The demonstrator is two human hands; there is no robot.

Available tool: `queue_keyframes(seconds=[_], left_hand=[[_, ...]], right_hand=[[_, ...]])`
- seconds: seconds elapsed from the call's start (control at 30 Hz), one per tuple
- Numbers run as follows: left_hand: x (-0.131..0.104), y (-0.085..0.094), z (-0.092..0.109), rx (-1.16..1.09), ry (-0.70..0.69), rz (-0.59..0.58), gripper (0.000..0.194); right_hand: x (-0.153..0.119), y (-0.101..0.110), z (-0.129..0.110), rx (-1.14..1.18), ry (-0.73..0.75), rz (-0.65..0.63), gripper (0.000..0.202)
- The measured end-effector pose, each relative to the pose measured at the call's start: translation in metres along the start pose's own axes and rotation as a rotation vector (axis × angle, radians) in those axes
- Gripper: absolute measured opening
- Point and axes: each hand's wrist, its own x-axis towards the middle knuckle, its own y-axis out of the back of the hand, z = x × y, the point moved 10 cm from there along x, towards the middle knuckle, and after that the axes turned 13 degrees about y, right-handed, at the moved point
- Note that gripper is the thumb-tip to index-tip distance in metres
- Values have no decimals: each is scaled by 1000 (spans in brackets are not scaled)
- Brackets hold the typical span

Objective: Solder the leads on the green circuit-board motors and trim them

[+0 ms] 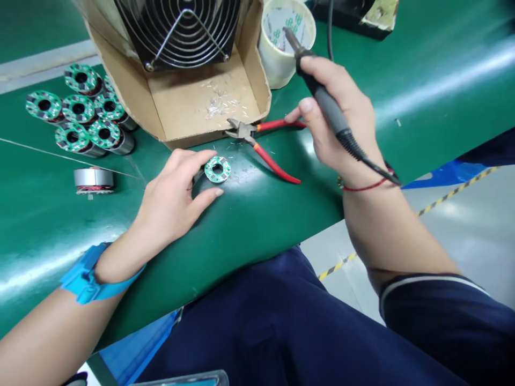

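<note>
Between the thumb and forefinger of my left hand (173, 190) is a small motor part with a ring-shaped green circuit board (218, 170) on top, standing on the table. My fingers curl around its sides, and its lower body is mostly hidden. My right hand (340, 115) grips a soldering iron (328, 104) by its dark handle, raised with the tip over a whitish tub (277, 61). Beneath that hand lies a pair of red-handled cutting pliers (244, 130), jaws apart, a fingertip near one handle.
A cardboard box (169, 107) with a black fan (187, 32) and cut wire bits (219, 104) stands at the back. Several motors with green ring boards (78, 109) cluster at left; another motor (94, 179) lies nearer. A dark box (374, 19) sits at back right.
</note>
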Motion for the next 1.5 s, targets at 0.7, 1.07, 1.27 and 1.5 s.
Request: queue_keyframes(seconds=[0.7, 1.07, 1.27, 1.5], left_hand=[[-18, 24, 19, -39, -99, 180, 41], [-21, 25, 23, 168, -102, 260, 41], [-20, 48, 19, 139, -54, 291, 41], [40, 170, -75, -8, 262, 722, 34]], right_hand=[[-34, -32, -69, -115, 182, -250, 40], [-27, -28, -80, -269, 325, -323, 26], [-14, -26, -61, -353, 90, -135, 30], [-10, -45, -34, -339, -13, -133, 54]])
